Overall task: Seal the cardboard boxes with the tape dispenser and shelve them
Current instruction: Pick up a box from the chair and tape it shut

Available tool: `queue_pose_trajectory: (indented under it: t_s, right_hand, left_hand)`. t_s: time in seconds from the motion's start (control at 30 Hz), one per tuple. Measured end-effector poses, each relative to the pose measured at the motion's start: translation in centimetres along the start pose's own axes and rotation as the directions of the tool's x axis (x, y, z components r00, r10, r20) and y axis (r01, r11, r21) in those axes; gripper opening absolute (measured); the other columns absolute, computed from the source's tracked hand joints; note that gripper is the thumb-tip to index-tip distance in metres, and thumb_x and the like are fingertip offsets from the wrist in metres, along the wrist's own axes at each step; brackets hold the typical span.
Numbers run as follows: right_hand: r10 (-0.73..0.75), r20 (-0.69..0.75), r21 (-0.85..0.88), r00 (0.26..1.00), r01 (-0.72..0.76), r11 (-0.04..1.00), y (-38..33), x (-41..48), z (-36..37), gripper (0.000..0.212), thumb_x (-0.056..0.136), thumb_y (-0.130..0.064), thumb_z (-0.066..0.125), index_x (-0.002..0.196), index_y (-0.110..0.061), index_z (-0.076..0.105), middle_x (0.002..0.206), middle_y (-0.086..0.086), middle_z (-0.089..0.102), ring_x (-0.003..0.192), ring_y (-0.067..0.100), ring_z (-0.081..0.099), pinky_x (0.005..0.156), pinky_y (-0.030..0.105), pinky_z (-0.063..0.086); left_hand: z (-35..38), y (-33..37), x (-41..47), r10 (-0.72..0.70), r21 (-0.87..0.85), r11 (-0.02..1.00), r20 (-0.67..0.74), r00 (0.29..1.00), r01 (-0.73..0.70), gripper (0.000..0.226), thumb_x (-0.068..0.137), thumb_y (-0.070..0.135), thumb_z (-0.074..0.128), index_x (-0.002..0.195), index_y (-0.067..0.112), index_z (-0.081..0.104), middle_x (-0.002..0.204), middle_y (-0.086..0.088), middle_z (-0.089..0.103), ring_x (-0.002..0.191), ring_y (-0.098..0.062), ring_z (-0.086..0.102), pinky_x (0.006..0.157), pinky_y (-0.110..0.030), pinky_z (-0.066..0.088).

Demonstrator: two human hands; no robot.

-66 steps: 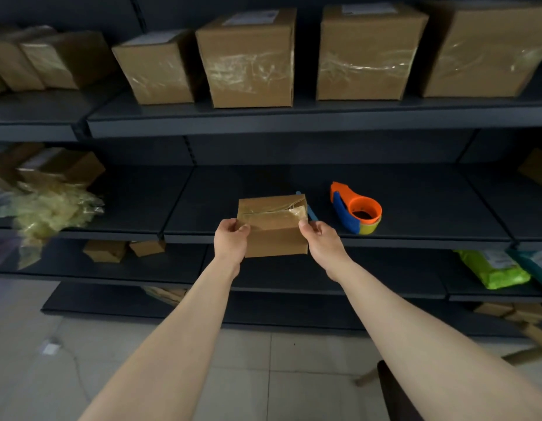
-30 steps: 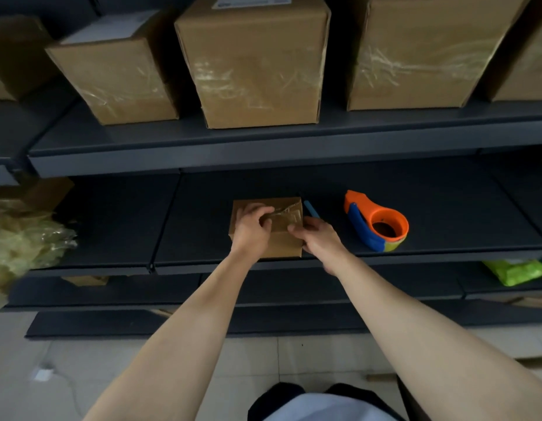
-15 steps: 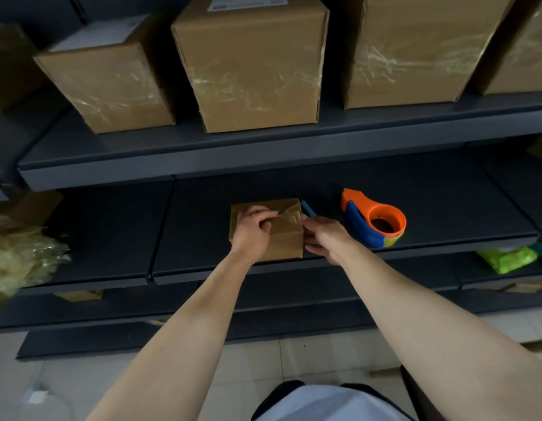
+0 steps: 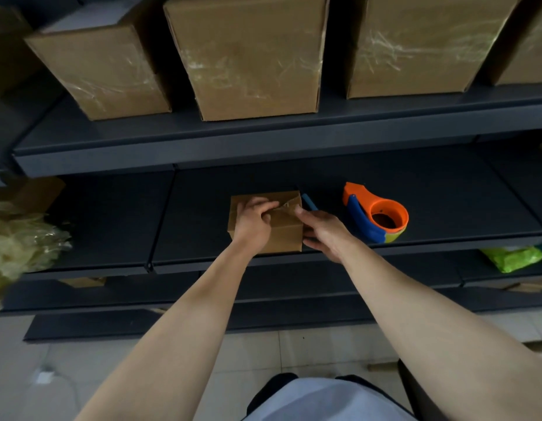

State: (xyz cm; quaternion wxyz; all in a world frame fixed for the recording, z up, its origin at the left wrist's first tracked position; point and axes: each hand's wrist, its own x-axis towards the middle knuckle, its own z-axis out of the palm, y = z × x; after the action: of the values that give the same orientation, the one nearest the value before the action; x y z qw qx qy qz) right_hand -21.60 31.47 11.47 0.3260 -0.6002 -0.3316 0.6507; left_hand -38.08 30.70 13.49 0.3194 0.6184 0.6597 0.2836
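Nothing can be read here: no text, brand, number or sign is legible on any surface. At 11 o'clock, the pale sheet (image 4: pixel 81 16) on top of the large cardboard box (image 4: pixel 102 71) is seen at too flat an angle to make out any print.

Orange-and-blue tape dispenser (image 4: pixel 375 214), brown small box (image 4: pixel 285 235), dark shelf (image 4: pixel 446 208).
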Motion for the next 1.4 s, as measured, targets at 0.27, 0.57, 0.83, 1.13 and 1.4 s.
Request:
queue_pose_trajectory:
  t_s: [0.27, 0.57, 0.83, 1.13, 1.4]
  right_hand:
    - [0.092, -0.03, 0.044, 0.995, -0.09, 0.995, -0.9, 0.7, 0.1, 0.03, 0.087, -0.024, 0.066, 0.114, -0.014, 0.06, 0.111, 0.01, 0.067, 0.102, 0.025, 0.063, 0.09, 0.041, 0.05]
    - [0.122, -0.07, -0.062, 0.99, -0.127, 0.99, -3.0, 1.3, 0.9, 0.049, 0.085, -0.049, 0.064, 0.119, -0.013, 0.058, 0.105, 0.009, 0.068, 0.095, 0.025, 0.065, 0.077, 0.037, 0.052]
    - [0.137, -0.067, -0.128, 0.988, -0.144, 0.981, -3.4, 0.7, 0.8, 0.036, 0.091, -0.033, 0.063, 0.116, -0.008, 0.058, 0.098, 0.012, 0.066, 0.083, 0.024, 0.064, 0.065, 0.035, 0.052]
    - [0.15, -0.047, -0.139, 0.988, -0.155, 0.978, -3.0, -0.4, 0.4, 0.032, 0.09, -0.032, 0.065, 0.11, -0.008, 0.059, 0.095, 0.012, 0.068, 0.083, 0.024, 0.068, 0.066, 0.036, 0.058]
    - [-0.459, -0.514, -0.677, 0.725, -0.014, 0.736, -1.1, -0.1, -6.5, 0.037, 0.091, -0.026, 0.059, 0.12, -0.003, 0.057, 0.124, 0.02, 0.057, 0.117, 0.038, 0.05, 0.094, 0.041, 0.04]
  left_hand:
    - [0.0, -0.1, -0.1, 0.043, 0.043, 0.998, 0.008, 0.999, -0.043, 0.038, 0.096, 0.001, 0.043, 0.117, 0.023, 0.065, 0.115, 0.015, 0.04, 0.116, -0.006, 0.033, 0.103, -0.017, 0.022]
    - [-0.1, -0.2, 0.2, 0.077, 0.27, 0.958, 0.094, 0.993, -0.1, 0.035, 0.095, 0.008, 0.049, 0.12, 0.029, 0.063, 0.131, -0.001, 0.043, 0.116, -0.016, 0.035, 0.109, -0.031, 0.026]
    - [0.1, 2.2, 1.3, -0.095, 0.254, 0.962, -0.019, 0.995, 0.097, 0.008, 0.089, 0.042, 0.058, 0.086, 0.034, 0.058, 0.102, 0.012, 0.046, 0.116, -0.021, 0.035, 0.086, -0.032, 0.024]
    - [0.3, 2.7, 1.7, -0.09, 0.303, 0.949, 0.006, 0.996, 0.084, 0.015, 0.083, 0.044, 0.064, 0.085, 0.032, 0.056, 0.102, 0.011, 0.047, 0.114, -0.022, 0.034, 0.084, -0.032, 0.019]
    - [0.4, 3.4, 1.8, -0.141, 0.365, 0.924, 0.054, 0.989, 0.112, 0.011, 0.091, 0.041, 0.054, 0.095, 0.031, 0.057, 0.113, 0.004, 0.045, 0.121, -0.028, 0.031, 0.096, -0.041, 0.025]
